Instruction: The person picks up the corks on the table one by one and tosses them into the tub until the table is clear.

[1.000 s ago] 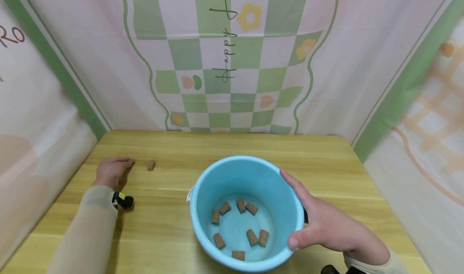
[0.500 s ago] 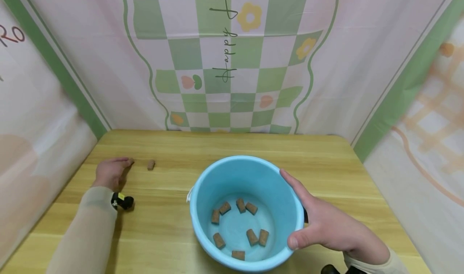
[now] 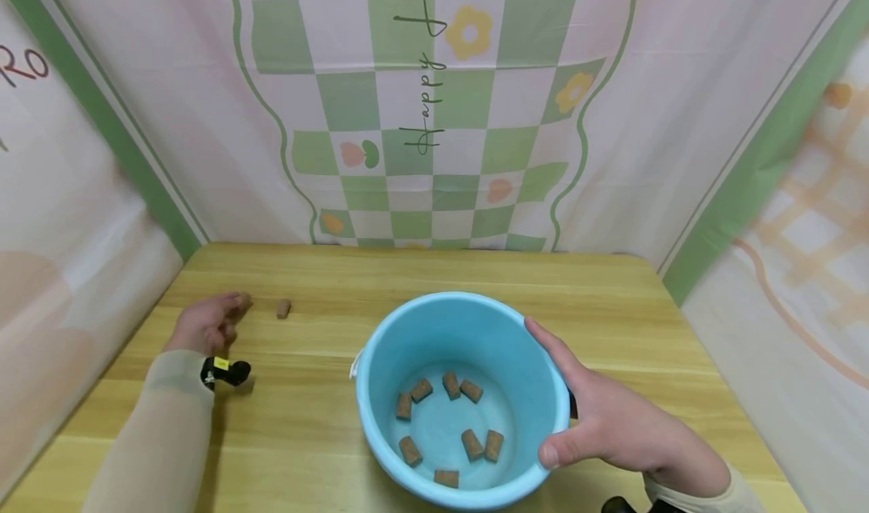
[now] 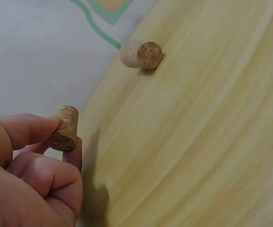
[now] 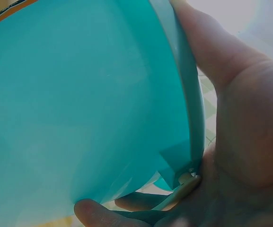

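Note:
At the table's left, my left hand pinches a cork between thumb and fingertips. The left wrist view shows this cork tilted, with the hand's shadow falling beside it. A second cork lies just to the right, apart from the fingers. My right hand grips the rim of a light blue bucket, its thumb on the near right side of the edge. In the right wrist view, fingers press the bucket's outer wall. Several corks lie scattered on the bucket's floor.
The wooden table bears the bucket near its front middle. A white handle end sticks out at the bucket's left side. Patterned cloth hangs behind the table and on both sides.
My left hand has shifted slightly left and turned, its other fingers curling in, with the cork held at its fingertips. The right hand and the bucket have stayed still.

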Available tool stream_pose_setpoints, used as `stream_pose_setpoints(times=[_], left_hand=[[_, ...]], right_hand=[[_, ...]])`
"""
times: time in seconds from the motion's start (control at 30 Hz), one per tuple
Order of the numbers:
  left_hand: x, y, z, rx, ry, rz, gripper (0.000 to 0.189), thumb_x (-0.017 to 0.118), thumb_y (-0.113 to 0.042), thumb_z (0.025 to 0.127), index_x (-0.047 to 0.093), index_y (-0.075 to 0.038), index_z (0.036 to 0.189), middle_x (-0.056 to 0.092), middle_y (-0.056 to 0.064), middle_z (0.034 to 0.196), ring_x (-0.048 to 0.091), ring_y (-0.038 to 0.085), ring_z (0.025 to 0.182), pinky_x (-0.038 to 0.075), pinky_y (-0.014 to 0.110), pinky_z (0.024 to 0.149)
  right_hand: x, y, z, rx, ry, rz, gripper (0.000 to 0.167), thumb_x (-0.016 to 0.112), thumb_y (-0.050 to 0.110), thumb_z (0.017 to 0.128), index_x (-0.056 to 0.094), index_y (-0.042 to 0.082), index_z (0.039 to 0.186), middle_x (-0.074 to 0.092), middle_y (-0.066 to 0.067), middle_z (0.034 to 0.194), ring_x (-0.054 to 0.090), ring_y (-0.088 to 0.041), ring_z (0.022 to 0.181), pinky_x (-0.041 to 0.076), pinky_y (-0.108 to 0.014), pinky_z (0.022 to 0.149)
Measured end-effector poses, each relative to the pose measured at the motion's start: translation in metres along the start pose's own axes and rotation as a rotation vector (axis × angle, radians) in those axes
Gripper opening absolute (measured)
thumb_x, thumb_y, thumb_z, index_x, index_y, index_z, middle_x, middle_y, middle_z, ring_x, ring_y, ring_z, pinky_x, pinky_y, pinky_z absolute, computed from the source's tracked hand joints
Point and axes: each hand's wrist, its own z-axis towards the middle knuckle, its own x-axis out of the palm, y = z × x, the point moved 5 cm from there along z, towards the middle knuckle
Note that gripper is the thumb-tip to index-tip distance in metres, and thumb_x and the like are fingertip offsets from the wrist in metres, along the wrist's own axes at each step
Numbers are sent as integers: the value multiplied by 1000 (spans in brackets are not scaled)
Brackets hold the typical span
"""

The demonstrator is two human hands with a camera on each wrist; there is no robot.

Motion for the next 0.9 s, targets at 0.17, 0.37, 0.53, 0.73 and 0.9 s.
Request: stream_pose_setpoints(times=[0.17,0.37,0.53,0.73,0.9], left_hand=[[10,-4,-7,-6,27,-64,58,62,-13,101,38,-15,153,60,-4,119,46,5,49,42,22,43],[30,-20,-19,83,137,-54,62,59,-12,102,30,-10,156,57,-5,118,43,2,52,40,19,42],[48,-31,-27,153,225,-82,60,56,-10,103,28,-5,156,58,0,133,37,1,51,36,18,42],[71,-39,-43,219,311,-48,57,55,-11,104,30,-5,155,34,9,158,32,1,50,31,17,41],[89,-45,-61,278,369,-56,44,59,-8,102,46,-3,143,54,6,137,34,1,50,32,17,42]], right_hand=[[-1,-2,0,-7,-2,-6,125,87,22,76,-4,31,161,44,-22,141,61,-35,108,54,-35,84],[-2,-3,0,-20,-1,-1,124,87,23,77,-4,30,161,45,-23,141,61,-36,108,53,-35,84],[-2,-3,0,-23,0,9,124,87,23,77,-4,30,161,44,-24,142,61,-37,108,54,-36,85],[-1,-2,0,-28,3,1,123,87,23,77,-3,31,161,43,-25,141,61,-37,108,54,-36,84],[-1,-1,0,-45,12,8,121,86,24,79,-3,32,161,42,-27,142,60,-38,108,54,-36,84]])
